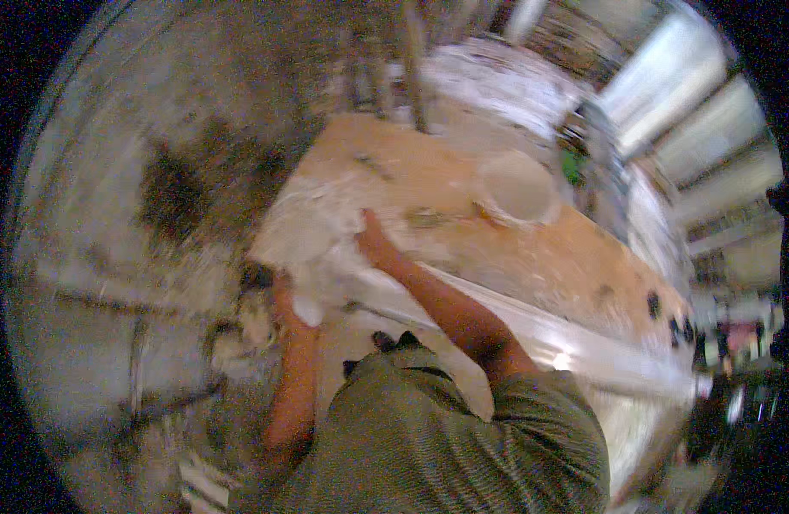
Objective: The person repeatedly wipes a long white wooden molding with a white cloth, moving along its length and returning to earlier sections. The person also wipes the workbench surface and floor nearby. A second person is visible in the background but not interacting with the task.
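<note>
The whole view is smeared by motion. My right hand (370,233) reaches over the left end of a wooden table (446,171), beside a pale, whitish patch (300,236) that may be a flat thing or a coating; I cannot tell which. My left hand (283,295) is lower, at the table's near left corner. Close by its wrist shows a small white rounded thing (307,310); whether the hand holds it is unclear. The fingers of both hands are too blurred to read.
A round, pale bowl or bucket (519,190) stands on the table's far right part. Small dark things (669,321) lie at its right end. A long white bar or edge (531,321) runs along the near side. Beyond are a pale heap (489,77) and something green (573,167).
</note>
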### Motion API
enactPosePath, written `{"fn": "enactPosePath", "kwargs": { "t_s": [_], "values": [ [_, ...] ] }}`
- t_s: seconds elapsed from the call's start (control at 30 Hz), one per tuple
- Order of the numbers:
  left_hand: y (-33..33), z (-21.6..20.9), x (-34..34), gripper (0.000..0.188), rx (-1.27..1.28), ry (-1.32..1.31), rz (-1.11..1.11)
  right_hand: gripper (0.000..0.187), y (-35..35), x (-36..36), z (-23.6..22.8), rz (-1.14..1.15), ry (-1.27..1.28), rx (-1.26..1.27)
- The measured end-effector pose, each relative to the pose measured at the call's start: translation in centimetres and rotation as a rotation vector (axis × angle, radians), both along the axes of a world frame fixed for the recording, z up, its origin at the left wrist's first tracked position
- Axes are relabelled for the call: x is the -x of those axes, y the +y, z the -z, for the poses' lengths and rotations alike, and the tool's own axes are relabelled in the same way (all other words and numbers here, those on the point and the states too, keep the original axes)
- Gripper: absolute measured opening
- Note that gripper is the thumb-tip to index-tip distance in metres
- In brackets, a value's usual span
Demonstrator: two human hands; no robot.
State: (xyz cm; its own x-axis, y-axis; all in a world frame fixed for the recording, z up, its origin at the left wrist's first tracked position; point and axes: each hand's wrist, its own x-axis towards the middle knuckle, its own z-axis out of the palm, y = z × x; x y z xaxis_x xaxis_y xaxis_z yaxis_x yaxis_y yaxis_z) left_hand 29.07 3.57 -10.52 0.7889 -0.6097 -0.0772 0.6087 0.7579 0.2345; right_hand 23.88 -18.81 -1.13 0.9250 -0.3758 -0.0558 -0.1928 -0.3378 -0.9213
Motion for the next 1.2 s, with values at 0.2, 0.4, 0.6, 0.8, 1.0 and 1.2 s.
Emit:
{"fn": "enactPosePath", "kwargs": {
  "t_s": [0.2,0.4,0.6,0.8,1.0,1.2],
  "values": [
    [-4.1,-3.5,0.6,0.035,-0.509,-0.262,-0.069,0.046,1.6,2.1,-3.3,-0.018,-0.075,0.243],
    [-9.9,-4.5,-0.2,0.038,-0.886,-0.542,-0.169,0.025,0.4,2.5,-1.9,-0.095,-0.44,0.471],
    [-14.7,-6.5,-0.4,0.041,-0.903,-0.598,-0.184,0.025,-1.0,2.8,3.4,-0.14,-0.251,1.078],
    [-15.3,-8.6,-3.0,0.041,-1.071,-0.625,-0.401,0.024,-1.4,0.6,5.0,-0.063,0.056,0.333],
    [-12.2,-8.0,-6.0,0.051,-1.015,-0.456,-0.435,0.027,-4.5,0.6,8.9,-0.026,0.074,0.095],
    [-8.4,-8.7,-5.0,0.052,-1.004,0.067,-0.344,0.03,-5.4,-1.8,11.1,0.061,0.233,0.005]
  ]
}}
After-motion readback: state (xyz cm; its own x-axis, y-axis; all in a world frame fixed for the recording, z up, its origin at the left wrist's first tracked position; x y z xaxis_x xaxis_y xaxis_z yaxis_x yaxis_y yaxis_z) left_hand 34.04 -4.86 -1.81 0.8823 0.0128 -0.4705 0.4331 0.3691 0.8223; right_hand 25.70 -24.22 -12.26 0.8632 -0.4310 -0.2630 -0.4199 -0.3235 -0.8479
